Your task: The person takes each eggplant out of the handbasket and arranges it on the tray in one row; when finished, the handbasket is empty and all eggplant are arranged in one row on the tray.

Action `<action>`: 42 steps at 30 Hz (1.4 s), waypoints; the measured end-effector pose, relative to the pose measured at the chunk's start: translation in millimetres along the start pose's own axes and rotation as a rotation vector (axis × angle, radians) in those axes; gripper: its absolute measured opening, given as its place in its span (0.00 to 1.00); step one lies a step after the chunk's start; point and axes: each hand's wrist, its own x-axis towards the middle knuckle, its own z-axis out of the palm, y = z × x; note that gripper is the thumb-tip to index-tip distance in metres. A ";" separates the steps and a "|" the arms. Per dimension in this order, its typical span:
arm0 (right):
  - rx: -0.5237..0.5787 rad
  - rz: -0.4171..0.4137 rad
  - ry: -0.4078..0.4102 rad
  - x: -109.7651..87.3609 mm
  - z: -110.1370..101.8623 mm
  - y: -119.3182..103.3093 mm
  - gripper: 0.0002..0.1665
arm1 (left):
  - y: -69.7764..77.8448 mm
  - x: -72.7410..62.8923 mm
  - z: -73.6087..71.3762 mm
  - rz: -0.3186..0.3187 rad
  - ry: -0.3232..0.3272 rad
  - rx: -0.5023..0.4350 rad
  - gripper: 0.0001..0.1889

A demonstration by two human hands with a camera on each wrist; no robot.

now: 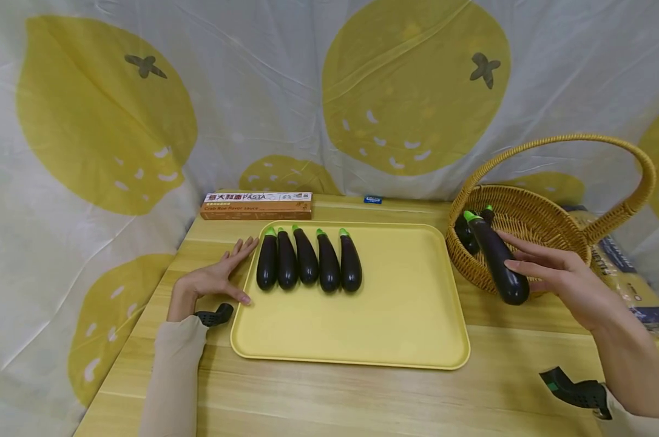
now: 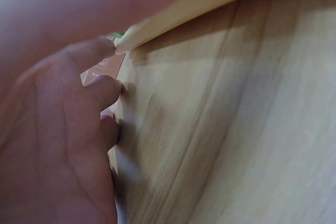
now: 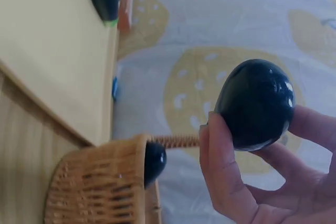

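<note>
My right hand [image 1: 559,273] pinches a dark eggplant [image 1: 499,258] with a green cap, held tilted over the near left rim of a wicker basket [image 1: 520,206]. In the right wrist view the rounded end of this eggplant [image 3: 257,106] faces the camera between thumb and fingers. More eggplants [image 1: 465,233] lie inside the basket on its left side. Several eggplants [image 1: 307,258] stand in a row on the left half of a yellow tray [image 1: 406,328], caps toward the wall. My left hand [image 1: 217,276] rests at the tray's left edge, fingers spread and thumb at the rim.
Behind the tray is a pasta box [image 1: 256,206], with a small blue packet [image 1: 372,199] farther right. The basket's tall handle [image 1: 559,141] arches up. A plastic package [image 1: 630,279] lies right of the basket. A lemon-print curtain [image 1: 269,91] hangs behind the wooden table [image 1: 329,394].
</note>
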 end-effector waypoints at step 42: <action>-0.035 0.096 -0.050 132.0 182.9 -61.2 0.36 | 2.3 -2.0 0.5 0.000 0.006 0.008 0.70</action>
